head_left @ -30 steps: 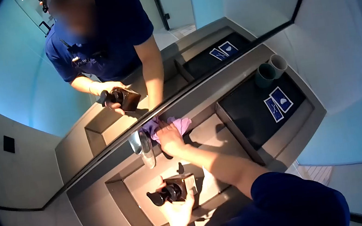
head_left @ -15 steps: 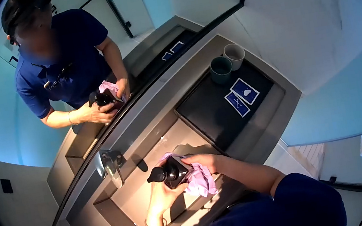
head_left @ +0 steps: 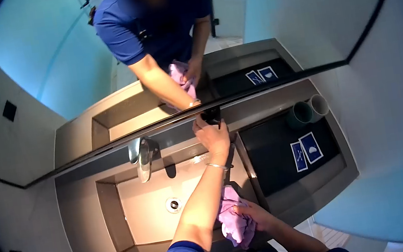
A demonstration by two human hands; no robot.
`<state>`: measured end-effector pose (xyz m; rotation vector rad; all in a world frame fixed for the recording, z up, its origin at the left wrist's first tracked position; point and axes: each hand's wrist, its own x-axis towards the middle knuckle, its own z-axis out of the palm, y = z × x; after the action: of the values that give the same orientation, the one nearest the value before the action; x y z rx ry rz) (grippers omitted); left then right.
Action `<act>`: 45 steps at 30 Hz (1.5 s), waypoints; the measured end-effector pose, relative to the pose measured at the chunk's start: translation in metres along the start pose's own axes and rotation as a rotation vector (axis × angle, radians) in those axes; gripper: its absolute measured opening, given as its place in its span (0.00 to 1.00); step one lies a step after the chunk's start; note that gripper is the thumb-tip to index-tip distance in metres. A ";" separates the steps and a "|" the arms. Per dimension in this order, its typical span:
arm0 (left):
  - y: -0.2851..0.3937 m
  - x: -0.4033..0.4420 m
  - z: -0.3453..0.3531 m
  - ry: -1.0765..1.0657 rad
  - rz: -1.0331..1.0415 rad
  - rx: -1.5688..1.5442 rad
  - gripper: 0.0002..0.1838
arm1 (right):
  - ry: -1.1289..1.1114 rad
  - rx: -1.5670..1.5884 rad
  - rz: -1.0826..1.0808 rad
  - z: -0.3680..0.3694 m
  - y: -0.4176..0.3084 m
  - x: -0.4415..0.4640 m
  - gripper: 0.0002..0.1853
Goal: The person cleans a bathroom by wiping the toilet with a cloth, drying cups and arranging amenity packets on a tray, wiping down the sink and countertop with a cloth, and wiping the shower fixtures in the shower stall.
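Note:
My left hand reaches across the sink to the back ledge, its fingers closed around a black pump bottle. The bottle stands at the foot of the mirror, partly hidden by the hand. Close to my body, over the sink's front right, my right hand grips a crumpled pink cloth. The cloth hangs below the left forearm, apart from the bottle.
A chrome faucet rises behind the sink, left of my arm. On the right, a black mat bears two blue-and-white packets, a green cup and a white cup. The mirror spans the back.
My left hand has carried the bottle from above the sink to the back ledge. The cloth has come away from the bottle and stays in my right hand. The view has turned.

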<state>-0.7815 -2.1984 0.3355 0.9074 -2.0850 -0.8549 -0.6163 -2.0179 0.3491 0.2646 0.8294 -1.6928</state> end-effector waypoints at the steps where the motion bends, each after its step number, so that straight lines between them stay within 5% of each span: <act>1: -0.005 0.000 0.008 0.044 0.042 0.056 0.42 | 0.055 -0.048 -0.052 -0.001 -0.001 0.003 0.20; 3: -0.004 0.001 0.002 -0.103 0.144 0.153 0.55 | 0.161 -0.133 -0.166 -0.003 0.002 0.009 0.20; 5: 0.014 0.000 -0.030 -0.351 -0.008 0.052 0.55 | 0.174 -0.154 -0.295 0.003 -0.006 0.016 0.20; 6: 0.004 -0.001 -0.043 -0.326 0.107 -0.003 0.55 | 0.149 -0.173 -0.373 0.012 -0.014 0.021 0.20; 7: -0.009 -0.009 -0.061 -0.403 0.020 -0.192 0.53 | 0.125 -0.196 -0.454 0.024 -0.025 0.025 0.20; 8: -0.021 -0.016 -0.091 -0.317 0.198 -0.111 0.45 | 0.141 -0.385 -0.554 0.046 -0.042 0.030 0.18; 9: -0.029 -0.020 -0.125 -0.400 -0.080 -0.474 0.35 | 0.034 -0.525 -0.626 0.055 -0.051 0.051 0.18; 10: -0.076 -0.033 -0.143 -0.172 -0.011 -0.551 0.27 | -0.074 -0.657 -0.697 0.062 -0.056 0.079 0.18; 11: -0.092 -0.041 -0.172 -0.069 -0.228 -0.673 0.21 | -0.016 -1.128 -1.122 0.079 -0.064 0.111 0.18; 14: -0.100 -0.065 -0.262 0.017 -0.087 -0.263 0.13 | 0.033 -1.019 -1.121 0.173 -0.092 0.152 0.16; 17: -0.147 -0.100 -0.296 -0.251 -0.282 -0.603 0.12 | 0.049 -1.484 -1.001 0.217 -0.084 0.194 0.15; 19: -0.125 -0.080 -0.314 -0.266 -0.560 -0.964 0.17 | -0.168 -1.492 -1.377 0.242 -0.062 0.166 0.12; 20: -0.123 -0.075 -0.312 -0.168 -0.617 -1.130 0.21 | -0.055 -1.675 -1.355 0.225 -0.016 0.161 0.12; 21: -0.132 -0.072 -0.314 -0.231 -0.661 -1.188 0.24 | -0.062 -1.779 -1.005 0.224 0.017 0.138 0.21; 22: -0.141 -0.070 -0.316 -0.295 -0.708 -1.243 0.27 | -0.345 -1.603 -1.100 0.226 0.035 0.123 0.20; 23: -0.150 -0.067 -0.318 -0.359 -0.757 -1.291 0.30 | -0.317 -1.535 -1.136 0.219 0.055 0.120 0.27; 25: -0.194 -0.062 -0.311 -0.038 -1.040 -1.449 0.26 | -0.305 -1.396 -0.960 0.207 0.067 0.113 0.32; 26: -0.196 -0.036 -0.328 -0.068 -1.129 -1.420 0.23 | -0.271 -1.366 -0.862 0.199 0.062 0.109 0.32; 28: -0.167 0.018 -0.337 0.125 -0.448 -1.151 0.14 | -0.219 -1.467 -0.790 0.188 0.042 0.099 0.26; 30: -0.250 0.069 -0.264 -0.172 0.029 -0.320 0.17 | -0.023 -1.131 -0.425 0.154 0.046 0.094 0.13; 31: -0.212 0.089 -0.257 -0.162 0.352 0.005 0.13 | 0.074 -1.191 -0.398 0.136 0.049 0.091 0.12; 32: -0.210 0.093 -0.222 -0.502 0.334 0.232 0.13 | 0.096 -1.212 -0.386 0.116 0.056 0.087 0.12; 33: -0.178 0.093 -0.219 -0.467 0.239 0.377 0.11 | 0.122 -1.233 -0.373 0.100 0.063 0.083 0.12; 36: -0.196 0.110 -0.195 -0.326 0.426 0.453 0.08 | 0.094 -1.247 -0.197 0.094 0.084 0.069 0.13; 39: -0.200 0.123 -0.195 -0.446 0.424 0.617 0.08 | -0.127 -1.683 -0.118 0.118 0.073 0.061 0.17; 45: -0.196 0.143 -0.223 -0.657 0.104 0.894 0.11 | -0.058 -1.676 -0.198 0.063 0.058 0.059 0.21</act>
<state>-0.6128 -2.4809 0.3514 1.0069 -3.1577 -0.1023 -0.5657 -2.1077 0.3381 -1.0172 1.9297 -0.6815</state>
